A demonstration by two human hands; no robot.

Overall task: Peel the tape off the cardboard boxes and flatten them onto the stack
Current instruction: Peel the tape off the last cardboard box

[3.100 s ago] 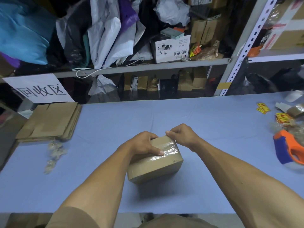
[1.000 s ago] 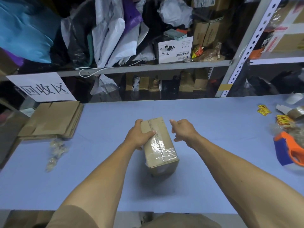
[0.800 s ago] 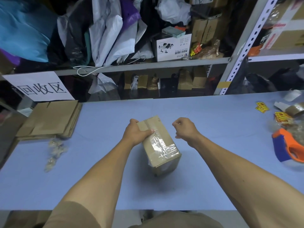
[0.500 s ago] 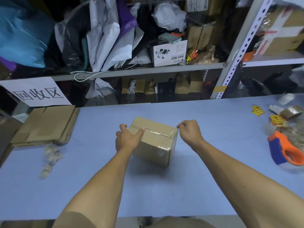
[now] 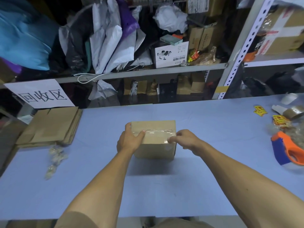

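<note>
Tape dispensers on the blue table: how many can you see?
1: an orange-and-blue tape dispenser lies at the table's right edge, partly cut off by the frame. Others beyond view could exist.

To your right on the blue desk (image 5: 213, 116) lies an orange and blue tape dispenser (image 5: 287, 149), with yellow stickers (image 5: 259, 110) and a brown tape roll (image 5: 294, 111) beyond it. Behind the desk you see a shelf (image 5: 148, 72) crammed with white bags (image 5: 113, 46), and a paper sign (image 5: 40, 94) hangs at your left.
</note>
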